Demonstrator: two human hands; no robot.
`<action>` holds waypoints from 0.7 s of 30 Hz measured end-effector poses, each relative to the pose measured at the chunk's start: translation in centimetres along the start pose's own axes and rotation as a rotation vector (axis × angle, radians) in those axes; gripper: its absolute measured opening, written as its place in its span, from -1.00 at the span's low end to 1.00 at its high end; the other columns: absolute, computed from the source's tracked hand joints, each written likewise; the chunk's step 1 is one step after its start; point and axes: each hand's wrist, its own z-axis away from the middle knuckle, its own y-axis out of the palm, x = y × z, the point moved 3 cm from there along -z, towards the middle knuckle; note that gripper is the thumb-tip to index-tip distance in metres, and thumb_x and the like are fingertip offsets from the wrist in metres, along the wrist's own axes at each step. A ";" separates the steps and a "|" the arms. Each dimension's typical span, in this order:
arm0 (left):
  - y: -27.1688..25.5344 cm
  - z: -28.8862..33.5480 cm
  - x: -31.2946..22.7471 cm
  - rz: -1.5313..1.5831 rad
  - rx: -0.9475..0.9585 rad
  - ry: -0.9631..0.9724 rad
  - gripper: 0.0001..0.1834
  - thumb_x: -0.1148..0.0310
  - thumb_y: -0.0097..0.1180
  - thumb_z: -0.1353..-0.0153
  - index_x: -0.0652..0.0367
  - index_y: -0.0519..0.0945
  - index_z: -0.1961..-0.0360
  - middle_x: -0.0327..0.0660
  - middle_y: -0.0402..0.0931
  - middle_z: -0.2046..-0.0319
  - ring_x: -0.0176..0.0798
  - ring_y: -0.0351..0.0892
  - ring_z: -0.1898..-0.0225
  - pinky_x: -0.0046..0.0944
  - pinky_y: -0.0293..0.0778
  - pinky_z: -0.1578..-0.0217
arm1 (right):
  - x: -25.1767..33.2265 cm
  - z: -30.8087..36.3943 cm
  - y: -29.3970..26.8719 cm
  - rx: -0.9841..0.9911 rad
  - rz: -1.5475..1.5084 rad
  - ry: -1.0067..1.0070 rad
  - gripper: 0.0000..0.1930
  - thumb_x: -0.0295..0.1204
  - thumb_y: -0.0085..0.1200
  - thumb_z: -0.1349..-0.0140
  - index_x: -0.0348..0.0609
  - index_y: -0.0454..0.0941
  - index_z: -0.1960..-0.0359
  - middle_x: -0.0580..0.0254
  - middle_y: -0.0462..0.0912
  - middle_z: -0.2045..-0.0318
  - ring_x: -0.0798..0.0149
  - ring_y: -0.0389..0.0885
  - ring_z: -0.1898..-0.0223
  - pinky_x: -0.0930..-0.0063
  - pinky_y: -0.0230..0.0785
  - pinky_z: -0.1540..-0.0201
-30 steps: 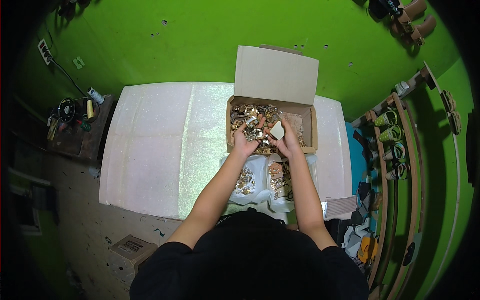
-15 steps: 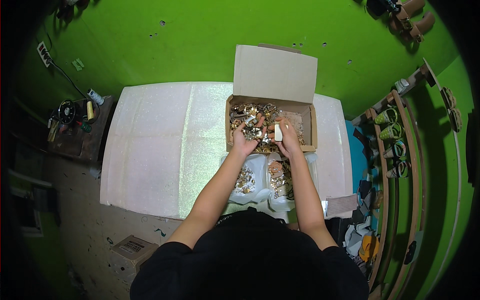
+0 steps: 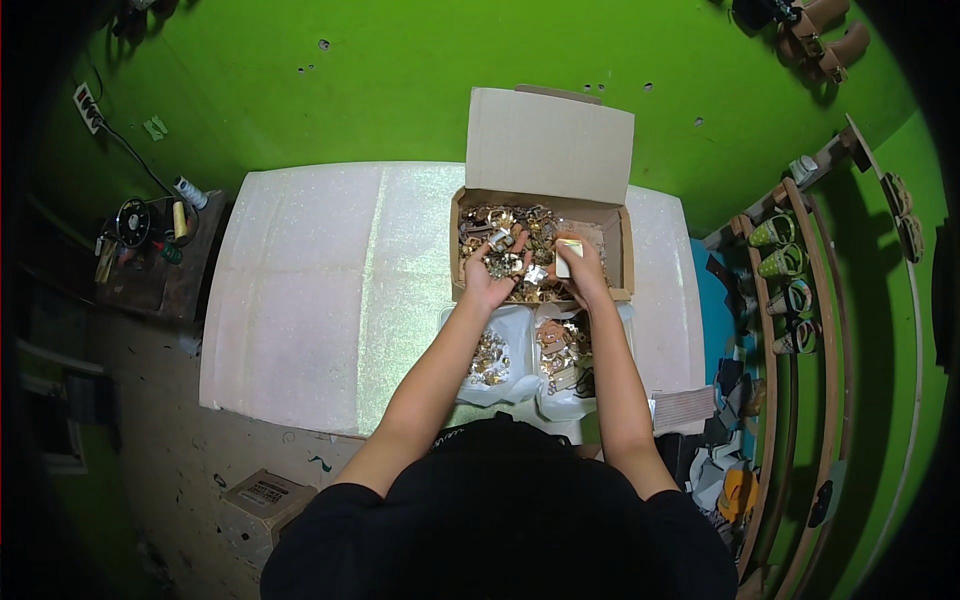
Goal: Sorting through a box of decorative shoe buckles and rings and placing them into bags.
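Observation:
An open cardboard box [image 3: 622, 262] full of loose gold and silver metal fittings stands on the table, its lid raised at the back. Over its left part my left hand [image 3: 485, 284] is turned palm up, cupped around several shiny metal fittings [image 3: 503, 264]. To the right, my right hand [image 3: 588, 272] grips a pale rectangular plate [image 3: 569, 259] with a gold-looking edge, fingers closed around it. In front of the box, below my wrists, sit a white plastic tub [image 3: 515, 388] of small metal pieces and a second white tub [image 3: 566, 407] of mixed fittings.
A pale shimmering cloth covers the table [image 3: 300, 290]. A striped flat piece [image 3: 683, 408] lies at its right front edge. Shoe racks [image 3: 775, 330] with sandals stand to the right, near scraps of material. At left is a small dark table [image 3: 160, 270] with thread spools.
My right hand has shifted slightly right with the pale plate, turning it a little. My left hand stays nearly in place with the fittings in its palm.

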 end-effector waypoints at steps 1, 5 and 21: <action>0.0 -0.1 0.1 0.010 0.009 -0.003 -0.60 0.27 -0.48 -0.21 0.21 0.28 0.03 -0.09 0.32 0.05 -0.19 0.35 0.02 -0.08 0.30 0.11 | -0.4 -0.2 -0.2 -0.003 0.001 0.000 -0.73 -0.30 -0.24 -0.21 -0.26 0.35 0.24 0.14 0.48 0.54 0.34 0.49 0.68 0.56 0.40 0.69; 0.0 0.1 0.0 0.007 0.006 0.008 -0.59 0.27 -0.49 -0.20 0.22 0.28 0.03 -0.09 0.33 0.06 -0.20 0.35 0.03 -0.09 0.29 0.10 | -0.9 -0.6 -1.4 0.028 -0.077 0.006 -0.76 -0.44 -0.12 -0.14 -0.25 0.32 0.16 0.18 0.45 0.54 0.35 0.48 0.66 0.58 0.40 0.63; -0.2 0.2 0.1 -0.037 0.029 -0.001 -0.61 0.30 -0.47 -0.20 0.23 0.29 0.04 -0.09 0.32 0.05 -0.18 0.33 0.01 -0.05 0.29 0.09 | -1.3 2.1 -0.6 -0.069 -0.280 -0.226 -0.72 -0.42 -0.13 -0.15 -0.27 0.27 0.11 0.18 0.49 0.51 0.42 0.43 0.62 0.61 0.34 0.60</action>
